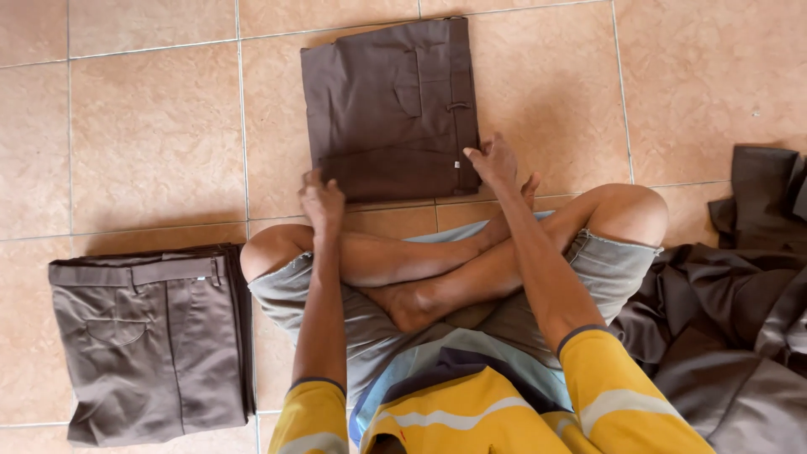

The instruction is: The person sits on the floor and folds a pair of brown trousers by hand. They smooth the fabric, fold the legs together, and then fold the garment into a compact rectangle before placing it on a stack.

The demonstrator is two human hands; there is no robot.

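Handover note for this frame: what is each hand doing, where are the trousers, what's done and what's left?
Left hand: on the near left corner of the folded trousers on the floor ahead.
Right hand: on their near right corner, by the waistband.
Done: that pair is folded into a square; a folded stack lies to the left.
Left: an unfolded heap of brown garments on the right.

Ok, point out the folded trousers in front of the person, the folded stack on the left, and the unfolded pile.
folded trousers (pixel 388 105), head view, middle of the fabric
folded stack (pixel 151 345), head view, top garment
unfolded pile (pixel 723 336), head view, crumpled cloth
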